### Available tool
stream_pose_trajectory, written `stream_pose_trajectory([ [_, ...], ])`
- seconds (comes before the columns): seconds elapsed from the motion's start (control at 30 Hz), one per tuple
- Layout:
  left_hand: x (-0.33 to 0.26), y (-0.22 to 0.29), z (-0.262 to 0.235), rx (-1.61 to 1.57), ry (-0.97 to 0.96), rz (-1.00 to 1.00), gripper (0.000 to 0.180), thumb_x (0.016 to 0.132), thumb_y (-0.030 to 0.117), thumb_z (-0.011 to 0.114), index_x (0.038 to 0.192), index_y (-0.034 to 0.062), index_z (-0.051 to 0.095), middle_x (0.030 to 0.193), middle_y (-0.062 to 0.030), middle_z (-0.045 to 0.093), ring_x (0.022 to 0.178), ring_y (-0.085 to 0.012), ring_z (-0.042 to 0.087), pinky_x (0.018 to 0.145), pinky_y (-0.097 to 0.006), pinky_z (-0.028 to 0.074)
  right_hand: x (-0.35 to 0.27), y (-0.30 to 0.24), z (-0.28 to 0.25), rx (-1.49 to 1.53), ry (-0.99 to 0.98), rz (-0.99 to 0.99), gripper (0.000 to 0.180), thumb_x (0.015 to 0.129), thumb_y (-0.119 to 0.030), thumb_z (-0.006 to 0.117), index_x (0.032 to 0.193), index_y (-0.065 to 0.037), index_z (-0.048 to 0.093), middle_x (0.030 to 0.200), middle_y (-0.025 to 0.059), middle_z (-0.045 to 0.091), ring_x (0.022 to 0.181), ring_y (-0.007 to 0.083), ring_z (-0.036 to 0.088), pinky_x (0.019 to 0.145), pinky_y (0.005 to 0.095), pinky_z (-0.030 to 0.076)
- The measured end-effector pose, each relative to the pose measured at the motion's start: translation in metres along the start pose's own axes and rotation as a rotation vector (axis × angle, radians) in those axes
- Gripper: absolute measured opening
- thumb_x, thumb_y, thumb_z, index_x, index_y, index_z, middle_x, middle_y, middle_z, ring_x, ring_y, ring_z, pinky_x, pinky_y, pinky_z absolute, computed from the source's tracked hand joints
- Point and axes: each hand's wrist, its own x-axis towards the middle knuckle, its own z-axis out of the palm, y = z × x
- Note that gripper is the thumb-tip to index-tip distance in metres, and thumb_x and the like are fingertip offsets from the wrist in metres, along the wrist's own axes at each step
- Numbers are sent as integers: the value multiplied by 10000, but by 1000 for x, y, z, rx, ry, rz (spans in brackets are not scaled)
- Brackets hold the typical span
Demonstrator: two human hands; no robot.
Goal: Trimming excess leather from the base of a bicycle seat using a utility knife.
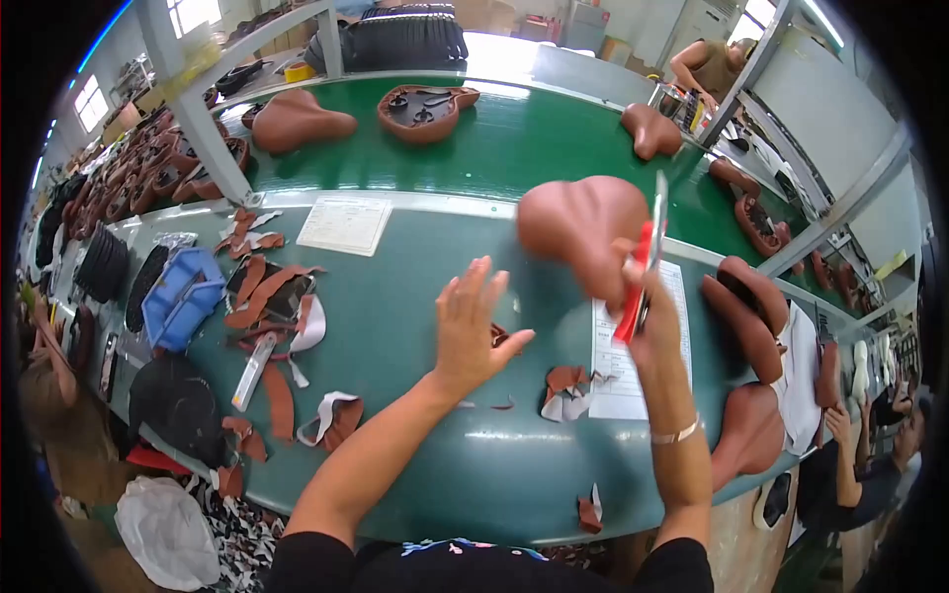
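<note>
L hand: I see the left hand (470,331) over the smooth dark-green bench (435,494), fingers & thumb spread; a small brown scrap (500,337) shows nr the thumb.
R hand: the right hand (656,321), w/ a pale band at the wrist, is curled tight round a red-handled, metal-bladed tool (645,243), blade up.
Saddle: smooth reddish-brown padded bike saddle (581,219) at the bench's far edge, nose twd R hand. A bit blurry on my feed; can't tell if fingers touch it or if it's resting.
Paper: white printed sheet (643,381) partly behind R forearm.
Offcuts: brown-and-white scrap (566,393) btwn the forearms; pile of brown strips (265,294) at L.
L side: angular blue plastic bin (183,296), plus a pale-handled box cutter (254,373) nr the strips.
R side: more reddish-brown saddles (751,425) stacked w/ white cloth (801,381).
</note>
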Motion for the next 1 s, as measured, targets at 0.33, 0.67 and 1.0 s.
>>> stream_pose_trajectory([
  [0.33, -13, 49, -147, -744, -104, -705, 479, 755, 281, 711, 1102, 1, 538, 1008, -92, 605, 928, -167, 583, 799, -295, 458, -159, 24, 18, -628, 37, -88, 453, 920, -202, 534, 1294, -9, 366, 854, 95, 568, 546, 102, 524, 456, 220, 455],
  [0.67, -38, -6, -162, -688, -512, -957, 373, 808, 335, 629, 966, 2, 566, 821, -22, 542, 724, -107, 504, 650, -253, 415, -155, 51, 24, -1515, -505, -707, 588, 808, -27, 601, 1357, -159, 435, 856, 140, 591, 559, 266, 544, 502, 340, 453],
  [1.0, -56, 21, -178, -517, -307, -991, 328, 786, 284, 611, 915, -11, 548, 784, -30, 539, 692, -101, 492, 622, -259, 419, -248, 101, 42, -1615, -348, -119, 666, 829, -82, 565, 1427, -180, 288, 746, 194, 533, 597, 402, 551, 521, 506, 441],
])
